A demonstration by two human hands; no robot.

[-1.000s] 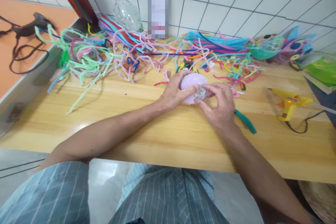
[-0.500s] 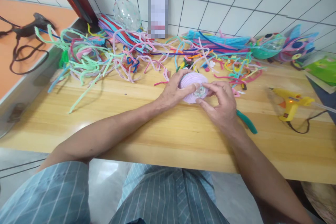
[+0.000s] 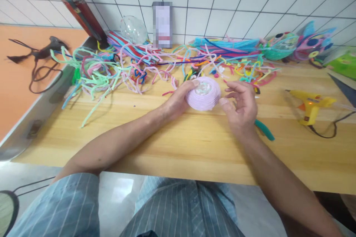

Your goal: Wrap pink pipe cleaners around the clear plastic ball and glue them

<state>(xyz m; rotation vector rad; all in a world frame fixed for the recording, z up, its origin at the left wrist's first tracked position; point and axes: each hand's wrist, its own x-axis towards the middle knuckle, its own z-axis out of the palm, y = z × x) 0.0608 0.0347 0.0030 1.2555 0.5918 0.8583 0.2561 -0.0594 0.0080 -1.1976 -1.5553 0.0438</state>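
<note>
While the lilac coiled piece point(image 3: 205, 103) is grasped at its left side by the left hand point(image 3: 182, 96) over the table point(image 3: 172, 144), the right hand point(image 3: 242, 104) is held just beside its right edge, fingers curled, parted and apparently empty, though thumb contact cannot be confirmed.

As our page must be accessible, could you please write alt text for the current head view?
A person's left hand holds a round lilac coiled piece over a wooden table, the right hand close beside it. Behind lie colourful pipe cleaners; a yellow glue gun lies to the right.
</note>
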